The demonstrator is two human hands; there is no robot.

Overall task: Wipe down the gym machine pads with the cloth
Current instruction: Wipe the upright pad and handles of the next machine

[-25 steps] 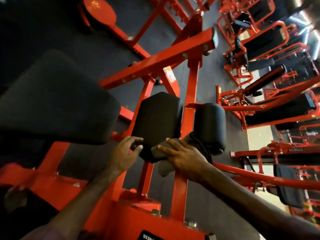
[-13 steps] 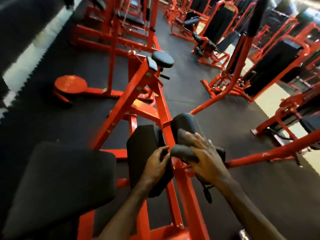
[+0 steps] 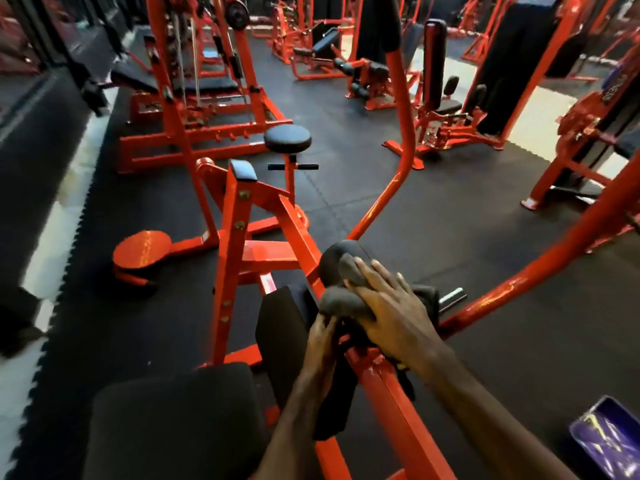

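Black padding first: a big seat pad (image 3: 173, 420) sits left of the red frame bar (image 3: 388, 393), then a flat upright pad (image 3: 284, 327) just beside that bar. Left hand (image 3: 322, 344) is right at the bar, fingers curled onto dark fabric there. Over the bar, the right hand (image 3: 391, 306) presses the grey cloth (image 3: 343, 299) with spread fingers onto the roller pad (image 3: 332, 261), touching it.
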